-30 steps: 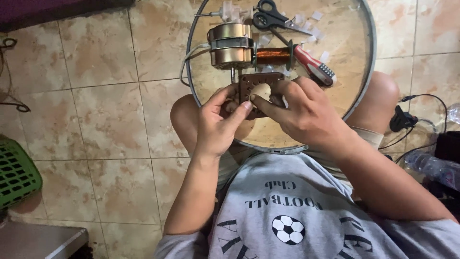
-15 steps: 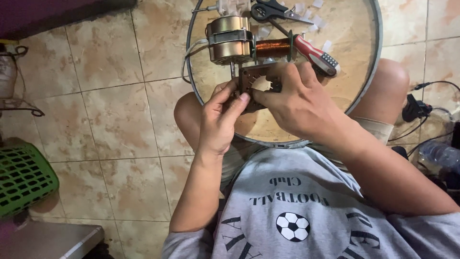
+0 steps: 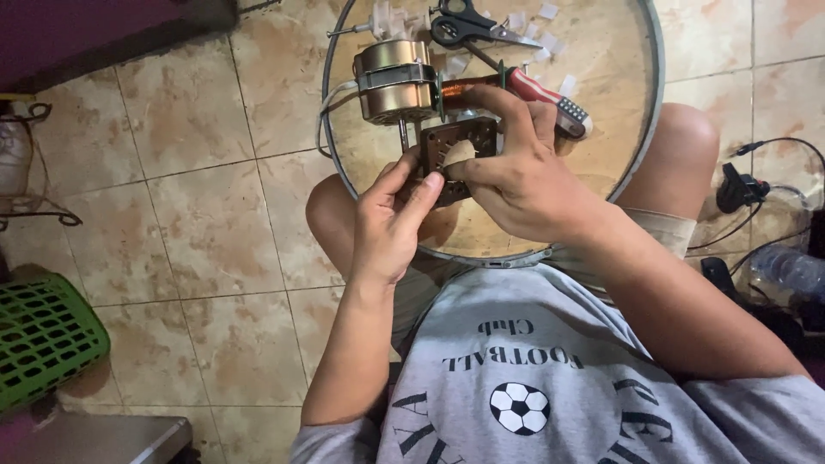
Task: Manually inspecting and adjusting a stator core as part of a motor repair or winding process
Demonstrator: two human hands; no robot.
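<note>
Your round wooden tray (image 3: 601,103) with metal rim sits on your knees; on it lie a gold motor housing (image 3: 394,79), black scissors (image 3: 468,24), a red-handled screwdriver (image 3: 546,96), a copper coil (image 3: 468,88) and white paper scraps (image 3: 547,11)

motor (image 3: 394,79) on tray (image 3: 619,129), scissors (image 3: 468,26) behind

Compared with a second ago, the brown square stator core (image 3: 457,155) now sits upright between both hands, its round centre hole facing the camera and open where a pale piece filled it before. The right hand (image 3: 516,176) now grips its right edge from above, while the left hand (image 3: 397,225) pinches its lower left corner.
</note>
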